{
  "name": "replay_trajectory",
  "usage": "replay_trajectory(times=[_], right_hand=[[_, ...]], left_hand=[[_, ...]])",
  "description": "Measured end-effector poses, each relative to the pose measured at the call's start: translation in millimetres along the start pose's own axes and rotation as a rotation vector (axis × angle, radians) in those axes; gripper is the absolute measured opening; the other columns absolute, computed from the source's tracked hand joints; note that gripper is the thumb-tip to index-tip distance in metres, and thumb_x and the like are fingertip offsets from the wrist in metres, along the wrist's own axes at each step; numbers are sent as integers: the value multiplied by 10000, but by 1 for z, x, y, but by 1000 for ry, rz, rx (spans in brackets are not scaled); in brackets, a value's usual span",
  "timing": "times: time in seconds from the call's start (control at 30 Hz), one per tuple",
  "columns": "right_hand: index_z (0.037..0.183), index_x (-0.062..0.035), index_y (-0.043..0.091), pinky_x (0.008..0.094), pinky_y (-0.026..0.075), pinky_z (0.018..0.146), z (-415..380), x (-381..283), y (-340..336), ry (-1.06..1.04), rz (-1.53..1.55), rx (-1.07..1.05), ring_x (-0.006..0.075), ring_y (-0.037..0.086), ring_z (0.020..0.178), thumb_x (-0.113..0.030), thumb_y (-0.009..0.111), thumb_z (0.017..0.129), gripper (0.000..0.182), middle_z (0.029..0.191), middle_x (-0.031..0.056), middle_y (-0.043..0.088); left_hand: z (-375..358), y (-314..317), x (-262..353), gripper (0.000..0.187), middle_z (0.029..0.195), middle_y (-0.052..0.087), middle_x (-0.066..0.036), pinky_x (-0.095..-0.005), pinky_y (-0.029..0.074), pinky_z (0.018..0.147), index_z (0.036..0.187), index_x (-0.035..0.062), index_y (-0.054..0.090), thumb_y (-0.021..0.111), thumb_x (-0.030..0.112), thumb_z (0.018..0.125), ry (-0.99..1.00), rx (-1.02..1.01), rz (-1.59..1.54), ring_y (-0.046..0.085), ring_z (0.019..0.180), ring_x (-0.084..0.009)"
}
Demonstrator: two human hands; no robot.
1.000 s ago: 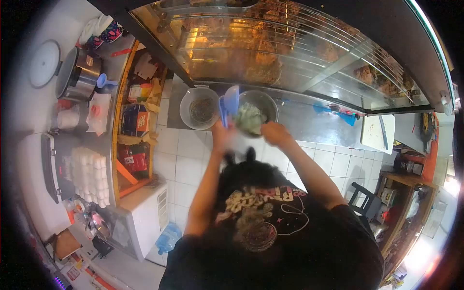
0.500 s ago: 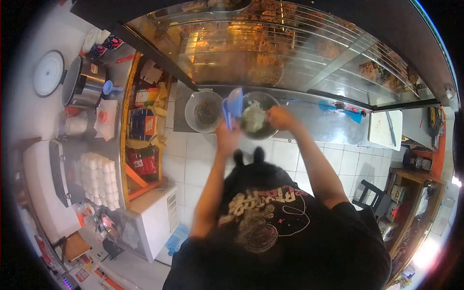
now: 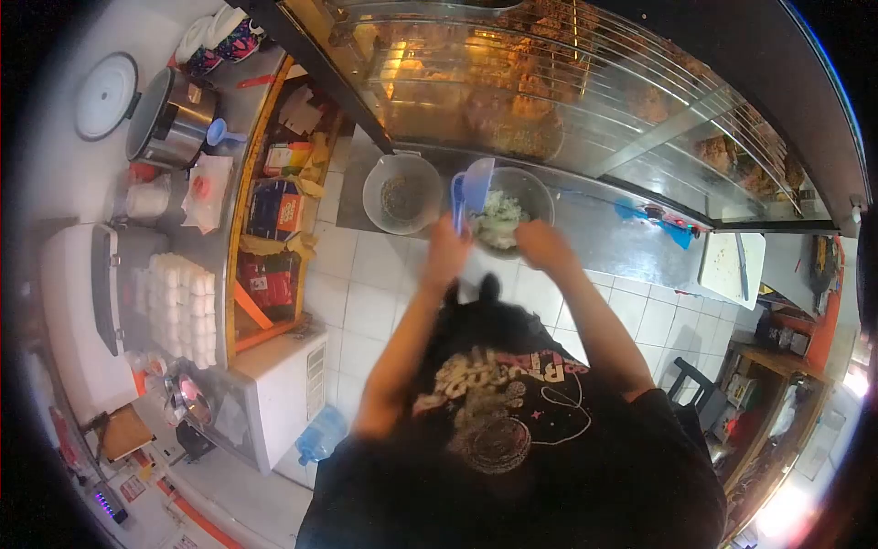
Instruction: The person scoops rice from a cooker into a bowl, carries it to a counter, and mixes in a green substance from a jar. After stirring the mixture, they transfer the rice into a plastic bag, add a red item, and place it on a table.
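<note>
My left hand point(image 3: 448, 245) is wrapped round the handle of a blue plastic scoop point(image 3: 474, 186), tilted at the left rim of a metal bowl point(image 3: 541, 190). Inside the bowl lies a heap of pale, whitish-green food point(image 3: 500, 212), its kind too blurred to name. At the bowl's lower right, my right hand point(image 3: 546, 245) has its fingers drawn together against the edge of the food. What these fingers hold, if anything, is hidden. To the left stands a translucent bowl point(image 3: 375, 188) with dark, grainy contents, apart from both hands.
A glass-fronted display case point(image 3: 585, 110) rises behind the metal counter point(image 3: 604, 240). On the right, a white cutting board point(image 3: 722, 261) carries a knife. Shelves, a large pot point(image 3: 183, 119) and stacked egg trays point(image 3: 183, 311) stand on the left. A water jug point(image 3: 322, 435) is on the floor.
The camera view has shifted, so the counter things appear farther right. My right hand has moved from the bowl's right side round to its lower right. The scoop stays in my left hand.
</note>
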State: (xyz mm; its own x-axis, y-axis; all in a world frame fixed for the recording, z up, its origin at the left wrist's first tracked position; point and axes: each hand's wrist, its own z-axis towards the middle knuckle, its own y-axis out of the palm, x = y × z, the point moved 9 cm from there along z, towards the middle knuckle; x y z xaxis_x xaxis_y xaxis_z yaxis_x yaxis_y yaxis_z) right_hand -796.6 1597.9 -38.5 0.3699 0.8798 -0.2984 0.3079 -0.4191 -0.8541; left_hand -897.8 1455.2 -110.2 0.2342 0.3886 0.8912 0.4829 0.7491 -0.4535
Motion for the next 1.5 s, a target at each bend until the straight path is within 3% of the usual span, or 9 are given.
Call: replay_trajectory(times=[0.2, 0.43, 0.63, 0.83, 0.9, 1.03, 1.23, 1.37, 1.5], right_hand=[[930, -48, 656, 451, 495, 714, 23, 32, 84, -75, -19, -329, 357, 638, 821, -69, 505, 803, 199, 941, 200, 656], [922, -49, 641, 452, 460, 744, -2, 9, 29, -95, 204, -497, 352, 625, 851, -198, 501, 904, 205, 876, 190, 646], [936, -21, 635, 450, 507, 727, 12, 11, 34, 145, 610, -309, 371, 642, 780, -205, 472, 914, 246, 808, 217, 650], [910, 12, 641, 487, 512, 690, -10, 23, -15, 45, 256, 59, 415, 639, 796, -142, 466, 901, 234, 841, 246, 652], [903, 27, 645, 487, 509, 724, 7, 48, -13, 284, 240, 96, 419, 638, 824, -138, 482, 892, 233, 862, 261, 647], [925, -31, 686, 506, 498, 761, 66, 25, 52, -208, 44, -95, 409, 638, 837, -207, 531, 873, 240, 919, 235, 657], [934, -76, 708, 477, 511, 731, 73, 43, -32, -134, 35, -29, 380, 642, 843, -264, 556, 870, 250, 884, 195, 668], [990, -110, 713, 471, 515, 733, 77, 25, 58, -301, -203, -225, 378, 645, 837, -251, 558, 868, 242, 881, 185, 671], [1025, -106, 719, 478, 518, 740, 52, 22, 1, -287, 126, -111, 393, 655, 787, -190, 557, 846, 255, 873, 206, 672]], left_hand=[[1, -6, 20, 109, 713, 530, -61, -302, 542, 514, 875, 8, 468, 549, -61, 851, -100, -97, -168, 632, 592, -156], [1, 0, 9, 147, 825, 494, -41, -293, 581, 554, 971, 12, 465, 551, -55, 872, -213, -116, -490, 615, 633, -150], [-5, 3, -12, 186, 826, 479, -24, -296, 591, 579, 993, 21, 469, 559, -69, 858, -276, -83, -569, 619, 655, -146], [-1, -1, 16, 191, 815, 466, -22, -290, 588, 578, 979, 27, 469, 552, -85, 850, -229, -93, -471, 615, 659, -146], [-1, -1, 13, 188, 812, 466, -23, -288, 585, 575, 973, 28, 466, 544, -91, 850, -253, -86, -461, 615, 662, -147], [5, 7, -7, 205, 850, 470, -28, -287, 586, 581, 994, 32, 462, 538, -95, 851, -232, -203, -423, 614, 668, -148], [0, 2, 7, 184, 856, 489, -30, -291, 587, 587, 987, 25, 470, 556, -66, 853, -239, -145, -411, 609, 681, -139], [1, -8, 9, 178, 866, 495, -31, -296, 588, 586, 990, 24, 477, 568, -51, 855, -279, -100, -417, 610, 687, -138], [-4, -6, 6, 190, 839, 501, -30, -300, 598, 605, 1006, 15, 481, 544, -81, 854, -198, -87, -370, 613, 714, -138]])
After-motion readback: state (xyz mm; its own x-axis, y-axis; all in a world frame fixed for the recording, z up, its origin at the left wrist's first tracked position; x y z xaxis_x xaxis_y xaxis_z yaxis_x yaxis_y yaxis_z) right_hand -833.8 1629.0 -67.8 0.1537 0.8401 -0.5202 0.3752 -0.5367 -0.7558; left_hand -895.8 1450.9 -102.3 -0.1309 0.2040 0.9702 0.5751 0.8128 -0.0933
